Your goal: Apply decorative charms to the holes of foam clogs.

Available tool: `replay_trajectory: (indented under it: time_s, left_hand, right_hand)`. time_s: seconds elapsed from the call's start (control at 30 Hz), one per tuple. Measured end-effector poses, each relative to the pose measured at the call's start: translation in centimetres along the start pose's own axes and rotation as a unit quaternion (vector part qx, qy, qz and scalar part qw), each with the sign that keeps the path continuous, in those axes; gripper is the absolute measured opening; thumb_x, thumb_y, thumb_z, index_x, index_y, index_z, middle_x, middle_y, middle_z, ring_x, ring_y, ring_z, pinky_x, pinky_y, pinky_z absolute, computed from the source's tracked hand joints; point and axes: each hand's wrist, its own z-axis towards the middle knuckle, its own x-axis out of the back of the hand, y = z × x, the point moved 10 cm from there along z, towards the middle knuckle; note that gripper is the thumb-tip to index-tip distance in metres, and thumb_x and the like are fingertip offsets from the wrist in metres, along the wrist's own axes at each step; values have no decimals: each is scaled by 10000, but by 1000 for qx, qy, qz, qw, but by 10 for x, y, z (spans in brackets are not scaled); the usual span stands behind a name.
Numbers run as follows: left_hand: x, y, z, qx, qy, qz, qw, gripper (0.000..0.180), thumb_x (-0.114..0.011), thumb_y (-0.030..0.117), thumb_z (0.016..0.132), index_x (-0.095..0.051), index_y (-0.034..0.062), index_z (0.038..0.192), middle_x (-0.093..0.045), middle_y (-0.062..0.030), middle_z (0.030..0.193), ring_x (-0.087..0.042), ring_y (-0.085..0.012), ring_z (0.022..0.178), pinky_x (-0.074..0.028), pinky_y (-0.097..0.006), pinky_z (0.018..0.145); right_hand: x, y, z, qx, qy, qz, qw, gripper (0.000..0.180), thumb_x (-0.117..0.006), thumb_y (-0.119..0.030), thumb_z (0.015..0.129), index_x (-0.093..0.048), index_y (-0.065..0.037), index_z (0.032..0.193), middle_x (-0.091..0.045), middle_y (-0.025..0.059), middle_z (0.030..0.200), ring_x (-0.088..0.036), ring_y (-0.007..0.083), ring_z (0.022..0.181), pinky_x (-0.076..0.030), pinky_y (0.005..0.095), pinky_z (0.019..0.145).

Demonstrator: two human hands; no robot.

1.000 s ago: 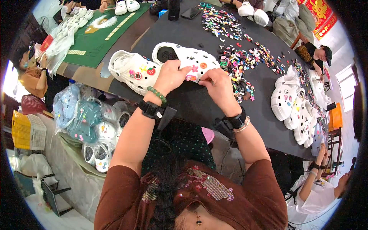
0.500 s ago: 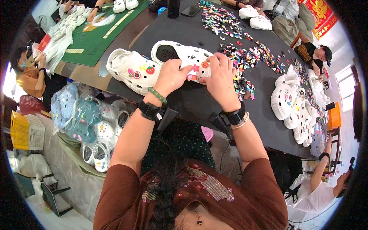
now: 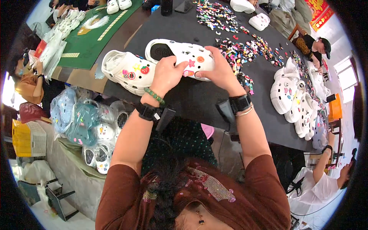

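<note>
I see both hands on one white clog point(image 3: 180, 53) lying on the black desk point(image 3: 199, 99), just above centre. My left hand point(image 3: 166, 74) curls over its toe end, thumb pressing a pink charm point(image 3: 188, 73); my right hand point(image 3: 216, 71) clamps the toe's far side. At nine o'clock of it sits a second clog point(image 3: 128, 71), touching. Loose charms point(image 3: 239, 53) lie scattered toward two o'clock.
</note>
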Motion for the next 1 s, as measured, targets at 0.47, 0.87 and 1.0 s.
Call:
replay_trajectory:
  time_s: [0.47,0.87,1.0]
  left_hand:
    - [-7,8,53,-131,-82,125,980,445,-767,403,771,-668,-30,790,-659,-238,823,-643,-398,846,-496,-450,772]
    - [94,-26,83,-72,-67,268,958,390,-750,335,789,-634,-23,690,-600,-185,648,-603,-310,631,-472,-422,634]
    - [114,-58,75,5,-143,309,940,408,-724,390,795,-693,18,959,-671,-172,918,-642,-273,862,-501,-384,758]
  right_hand:
    - [-3,28,-91,52,105,-83,990,684,-791,-115,754,-431,-17,1327,-304,286,1477,-350,463,1338,-335,486,1095]
    - [-16,13,-104,59,81,-123,987,325,-697,-84,813,-561,-38,1104,-395,220,1434,-398,425,1287,-350,517,1042]
    - [-15,15,-103,55,77,-139,986,282,-668,-82,833,-568,-42,1092,-432,212,1407,-407,418,1285,-350,521,1037]
